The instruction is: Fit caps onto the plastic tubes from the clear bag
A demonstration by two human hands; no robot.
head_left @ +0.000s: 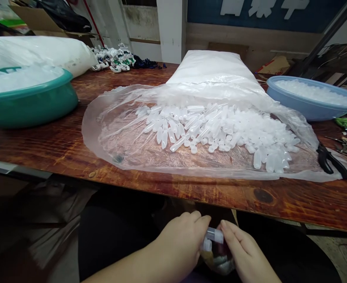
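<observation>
Low in front of the table edge, my left hand (182, 241) is closed with thumb and fingers around one end of a small translucent plastic tube (215, 235). My right hand (247, 251) pinches the other end of it with its fingertips. Just below the tube, a second whitish ribbed piece (207, 246) shows near my left fingers; what it rests on is partly hidden. On the table, a pile of similar translucent plastic tubes and caps (220, 125) spills from the mouth of a large clear plastic bag (126, 157).
Black-handled pliers (335, 163) lie on the bag's right edge. A green basin (32, 104) stands left, and a blue basin (309, 110) of white pieces stands right. Behind are a full white sack (209, 65) and a heap of white-and-green parts (119, 59). The wooden table (102, 175) ends before my lap.
</observation>
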